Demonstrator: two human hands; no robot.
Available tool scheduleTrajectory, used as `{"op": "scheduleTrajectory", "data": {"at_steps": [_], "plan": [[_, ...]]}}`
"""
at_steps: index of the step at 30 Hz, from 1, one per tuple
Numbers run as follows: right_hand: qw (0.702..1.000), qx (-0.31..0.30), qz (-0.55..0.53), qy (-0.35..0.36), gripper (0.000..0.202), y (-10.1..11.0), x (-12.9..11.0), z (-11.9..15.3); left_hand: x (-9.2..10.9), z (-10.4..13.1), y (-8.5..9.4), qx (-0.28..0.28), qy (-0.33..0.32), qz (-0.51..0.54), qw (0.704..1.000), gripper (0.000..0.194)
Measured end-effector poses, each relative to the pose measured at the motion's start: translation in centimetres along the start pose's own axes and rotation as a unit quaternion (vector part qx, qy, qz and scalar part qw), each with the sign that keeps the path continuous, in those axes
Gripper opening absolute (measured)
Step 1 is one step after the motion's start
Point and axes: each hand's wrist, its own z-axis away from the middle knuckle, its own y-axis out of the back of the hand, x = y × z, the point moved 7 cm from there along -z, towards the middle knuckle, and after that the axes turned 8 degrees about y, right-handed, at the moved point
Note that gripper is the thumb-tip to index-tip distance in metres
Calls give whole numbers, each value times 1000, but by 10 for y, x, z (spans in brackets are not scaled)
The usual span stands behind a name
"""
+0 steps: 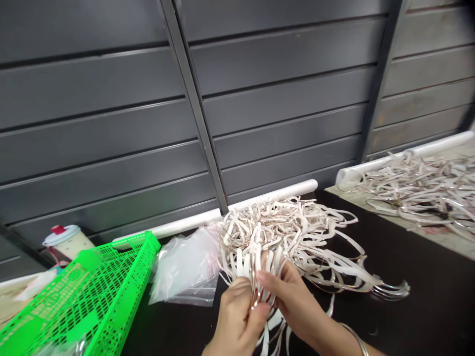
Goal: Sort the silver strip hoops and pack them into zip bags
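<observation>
Together — left hand (238,312), right hand (291,291), clasping white strips (258,254).

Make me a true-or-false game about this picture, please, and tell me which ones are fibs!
1. The left hand and right hand both grip a bunch of white strips. True.
2. Clear plastic bags lie between the basket and the big pile of strips. True.
3. The basket is red. False: it is bright green.
4. Nothing stands behind the basket. False: a cup with a lid does.
5. The right arm is bare of jewellery. False: it wears a bracelet.
</observation>
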Motion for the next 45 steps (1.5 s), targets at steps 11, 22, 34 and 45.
{"op": "scheduleTrajectory", "data": {"at_steps": [11, 22, 34, 45], "plan": [[998, -48, -19, 20, 32, -12, -8, 0, 2, 0, 3, 9, 1, -45, 999, 38], [999, 10, 38, -4, 25, -2, -7, 1, 4, 0, -4, -16, -4, -59, 998, 47], [961, -232, 132, 70, 68, -17, 3, -2, -9, 5, 6, 24, 137, 75, 987, 32], [815, -404, 396, 127, 21, -37, -4, 11, -17, 4, 4, 12, 211, 162, 964, 41]]}}
